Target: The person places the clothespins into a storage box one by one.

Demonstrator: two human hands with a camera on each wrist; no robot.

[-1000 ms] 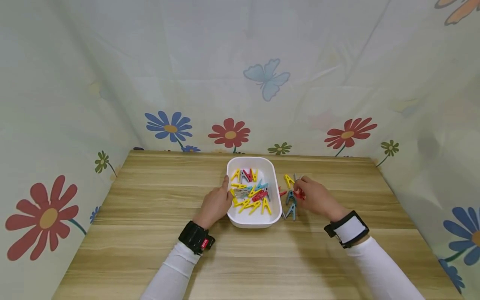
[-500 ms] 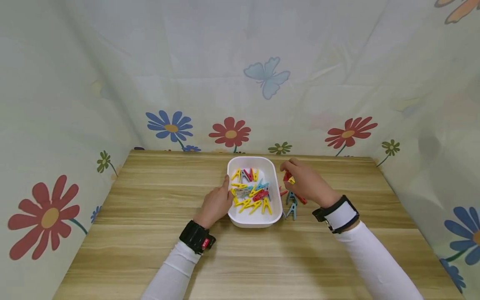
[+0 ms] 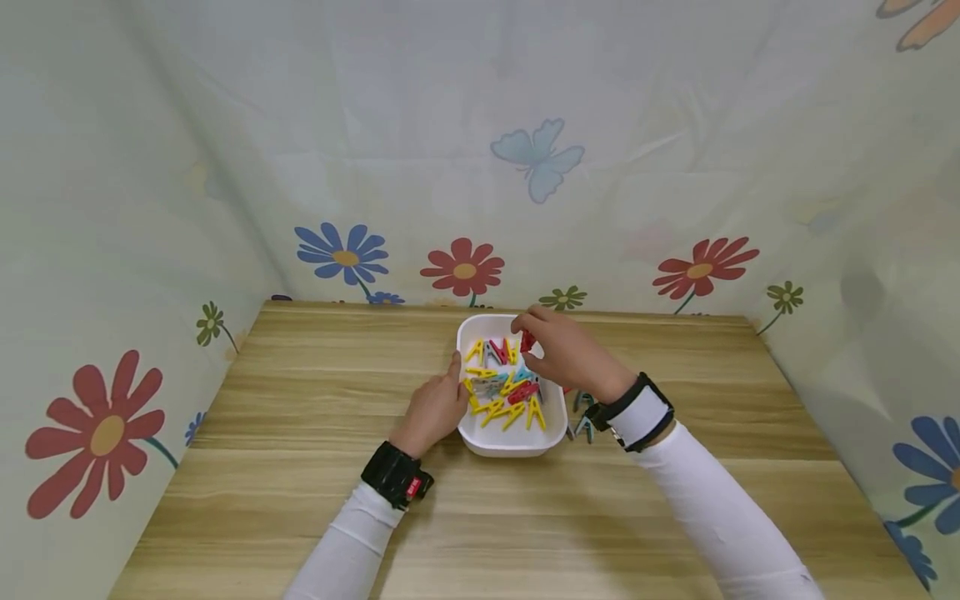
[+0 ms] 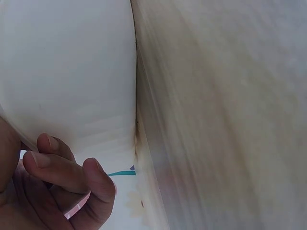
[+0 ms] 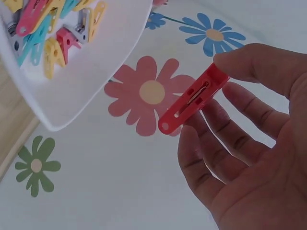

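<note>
Head view, left hand [image 3: 429, 408] against a white tray [image 3: 512, 442] of clothespins [image 3: 513, 414] on the bench [image 3: 337, 367], right hand [image 3: 570, 352] above the tray pinching a red clothespin [image 3: 528, 341], left wrist view, fingers [image 4: 57, 167] loosely bent beside the tray, right wrist view, red clothespin between thumb and fingers

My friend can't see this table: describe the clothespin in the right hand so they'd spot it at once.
Find the white tub on the wooden table. At its far right side, the right hand pinches one clothespin. It's red and the only one held; other clothespins lie in or beside the tub.
</note>
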